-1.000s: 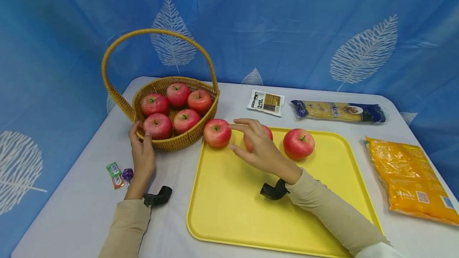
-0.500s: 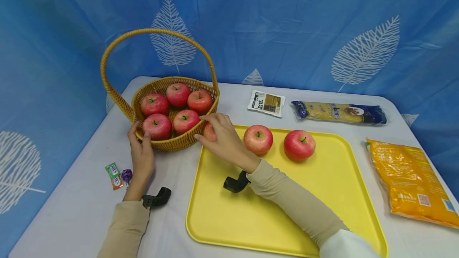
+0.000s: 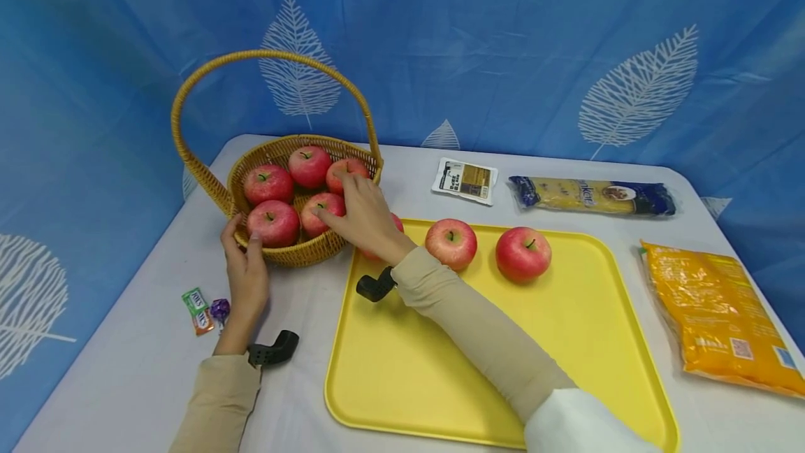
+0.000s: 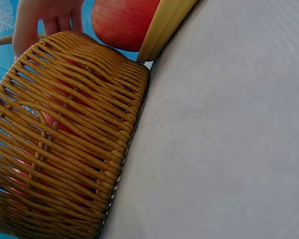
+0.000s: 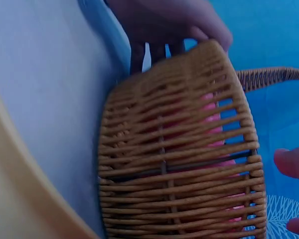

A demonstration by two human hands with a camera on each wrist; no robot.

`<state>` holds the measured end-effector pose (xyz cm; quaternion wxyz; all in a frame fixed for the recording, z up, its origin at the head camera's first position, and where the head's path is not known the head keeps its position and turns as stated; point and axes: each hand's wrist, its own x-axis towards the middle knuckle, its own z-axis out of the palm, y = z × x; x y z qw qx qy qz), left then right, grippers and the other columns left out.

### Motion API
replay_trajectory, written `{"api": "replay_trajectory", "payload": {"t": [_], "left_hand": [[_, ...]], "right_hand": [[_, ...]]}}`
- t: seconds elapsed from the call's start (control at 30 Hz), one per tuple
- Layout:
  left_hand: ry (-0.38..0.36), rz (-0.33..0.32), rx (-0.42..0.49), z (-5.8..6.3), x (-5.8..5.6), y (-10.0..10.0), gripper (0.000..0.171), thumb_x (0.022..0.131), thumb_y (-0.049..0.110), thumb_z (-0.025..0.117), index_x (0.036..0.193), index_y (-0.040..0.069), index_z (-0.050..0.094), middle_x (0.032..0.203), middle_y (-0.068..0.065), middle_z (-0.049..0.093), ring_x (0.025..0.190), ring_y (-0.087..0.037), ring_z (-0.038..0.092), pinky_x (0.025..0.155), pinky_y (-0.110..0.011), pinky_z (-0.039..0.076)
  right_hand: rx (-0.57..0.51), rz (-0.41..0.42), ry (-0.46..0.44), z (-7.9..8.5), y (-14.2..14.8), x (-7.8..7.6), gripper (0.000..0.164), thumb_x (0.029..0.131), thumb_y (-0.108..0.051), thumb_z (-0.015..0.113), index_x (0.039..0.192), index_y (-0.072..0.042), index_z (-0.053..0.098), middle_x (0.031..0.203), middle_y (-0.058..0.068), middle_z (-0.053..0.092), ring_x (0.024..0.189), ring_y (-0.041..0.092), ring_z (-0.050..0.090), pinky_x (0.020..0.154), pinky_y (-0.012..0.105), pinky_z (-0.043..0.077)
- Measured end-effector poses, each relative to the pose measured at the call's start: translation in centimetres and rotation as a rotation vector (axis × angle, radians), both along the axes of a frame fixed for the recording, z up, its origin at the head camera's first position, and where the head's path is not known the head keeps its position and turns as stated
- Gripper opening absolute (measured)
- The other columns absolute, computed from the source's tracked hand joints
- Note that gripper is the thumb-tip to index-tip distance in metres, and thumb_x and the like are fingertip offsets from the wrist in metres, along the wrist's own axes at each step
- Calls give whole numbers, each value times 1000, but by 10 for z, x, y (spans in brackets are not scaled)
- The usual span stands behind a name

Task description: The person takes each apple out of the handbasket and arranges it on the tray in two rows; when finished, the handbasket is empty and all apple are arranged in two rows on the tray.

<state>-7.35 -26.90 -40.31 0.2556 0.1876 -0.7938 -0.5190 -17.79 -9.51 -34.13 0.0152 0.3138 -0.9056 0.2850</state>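
The wicker basket (image 3: 295, 255) with a tall arched handle stands at the back left, with several red apples inside. My left hand (image 3: 247, 278) grips its near left rim, thumb over the edge and fingers along the outer wall. My right hand (image 3: 367, 219) reaches over the basket's right rim, fingers spread. Its thumb is at the front right apple (image 3: 322, 210) and its fingertips are over the right apple (image 3: 342, 172); firm contact cannot be made out. Behind the right wrist, one apple (image 3: 397, 223) is mostly hidden. The left wrist view shows the basket's woven side (image 4: 70, 134).
A yellow tray (image 3: 402, 383) bears two fully visible apples, one left (image 3: 451, 243) and one right (image 3: 523, 254). Behind it lie a small white packet (image 3: 465, 180) and a noodle packet (image 3: 585, 196). An orange bag (image 3: 717, 320) is at right, small candies (image 3: 198, 311) at left.
My right hand has moved left from above the tray's apples, past the tray's corner apple, to the inside of the basket. My left hand stays on the rim.
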Motion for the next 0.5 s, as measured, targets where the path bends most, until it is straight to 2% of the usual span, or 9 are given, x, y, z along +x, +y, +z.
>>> {"api": "replay_trajectory", "payload": {"t": [0.27,0.5], "left_hand": [[8,-12,16,0,-1,0,46,97,20,33,140,10,20,149,-8,20,140,-20,13,115,-40,10],[-5,-5,7,3,-1,2,46,97,21,33,140,10,20,150,-9,19,140,-21,13,115,-41,10]], "right_hand": [[148,-1,2,3,-14,-9,78,78,-61,54,135,-12,34,124,8,49,110,21,45,90,36,39],[216,29,-72,6,-21,-14,90,70,-70,55,139,-16,32,138,6,40,120,21,43,98,40,34]]}}
